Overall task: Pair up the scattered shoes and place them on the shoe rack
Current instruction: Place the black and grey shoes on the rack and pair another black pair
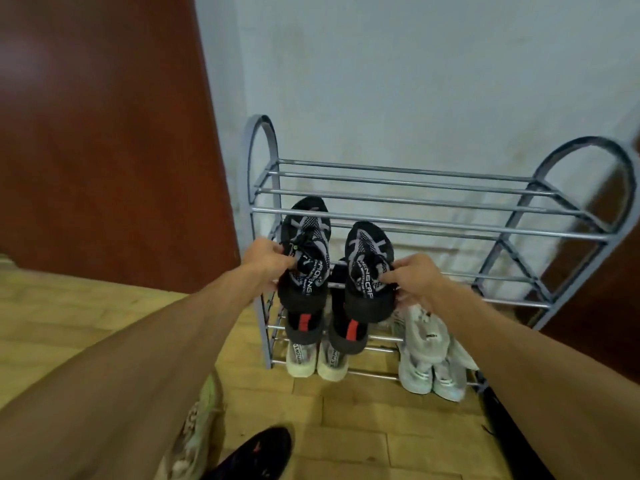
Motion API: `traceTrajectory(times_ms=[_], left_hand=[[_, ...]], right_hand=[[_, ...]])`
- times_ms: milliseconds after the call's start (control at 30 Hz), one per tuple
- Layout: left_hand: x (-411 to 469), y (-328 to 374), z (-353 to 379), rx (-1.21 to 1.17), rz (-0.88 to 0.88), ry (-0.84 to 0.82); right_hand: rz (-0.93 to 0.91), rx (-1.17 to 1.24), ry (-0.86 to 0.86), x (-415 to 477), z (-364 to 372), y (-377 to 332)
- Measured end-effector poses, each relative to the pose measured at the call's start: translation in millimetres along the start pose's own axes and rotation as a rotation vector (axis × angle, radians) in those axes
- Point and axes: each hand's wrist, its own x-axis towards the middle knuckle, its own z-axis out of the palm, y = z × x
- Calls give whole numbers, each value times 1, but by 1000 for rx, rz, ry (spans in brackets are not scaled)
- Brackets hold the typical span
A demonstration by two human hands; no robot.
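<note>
At the centre of the frame, you hold two matching shoes up in front of the shoe rack (415, 223). Your left hand (268, 259) has its fingers curled into the laces of the left black knit shoe (304, 237). Your right hand (417, 277) pinches the collar of the right black knit shoe (369, 258). The two shoes sit side by side, slightly apart, toes pointing up at the top shelf bars, and whether they touch the rack is unclear.

Just below them on a lower shelf stand the black red-tabbed shoes (304, 327), with the cream shoes (301, 358) on the bottom shelf. To the right of these, the pale grey shoes (424, 337) fill the lower shelves. At the bottom of the frame, a greenish shoe (197, 427) and a dark shoe (256, 452) lie on the floor (381, 427).
</note>
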Motion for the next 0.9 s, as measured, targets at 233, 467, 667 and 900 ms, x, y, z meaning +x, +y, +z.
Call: traceTrajectory(times_ms=[233, 467, 667, 900], left_hand=[[77, -11, 12, 208, 41, 21], [100, -18, 23, 403, 56, 56], [87, -17, 23, 465, 54, 8], [16, -13, 16, 341, 128, 102]], right_hand=[[-61, -4, 4, 65, 38, -14], [-94, -132, -3, 86, 40, -12], [-93, -183, -23, 74, 43, -4], [-175, -343, 96, 20, 30, 1]])
